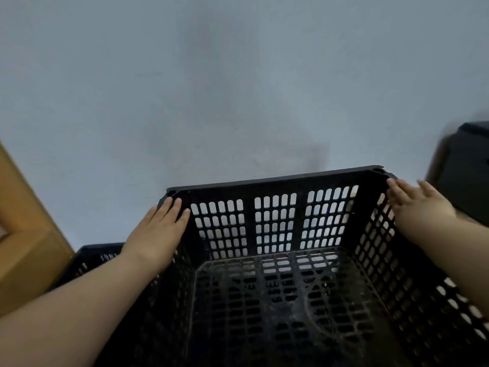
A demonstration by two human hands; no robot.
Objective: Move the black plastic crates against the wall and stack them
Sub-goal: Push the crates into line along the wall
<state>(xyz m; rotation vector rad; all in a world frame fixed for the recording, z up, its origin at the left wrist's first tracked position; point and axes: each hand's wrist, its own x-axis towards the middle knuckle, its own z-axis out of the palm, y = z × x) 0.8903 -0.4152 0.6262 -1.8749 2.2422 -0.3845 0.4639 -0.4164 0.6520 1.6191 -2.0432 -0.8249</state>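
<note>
A large black plastic crate (pixel 275 181) with slotted walls fills the lower middle of the head view, open side up, its far wall close to a pale grey wall (pixel 211 88). My left hand (pixel 158 231) lies flat with fingers together on the crate's left rim, near the far left corner. My right hand (pixel 415 205) rests the same way on the right rim, near the far right corner. A second black crate (pixel 95 258) shows low at the left, partly hidden behind my left forearm. The first crate is empty inside.
A brown cardboard box (pixel 23 234) stands at the left edge, beside the second crate. A dark blurred object (pixel 465 176) sits at the right edge, just beyond my right hand.
</note>
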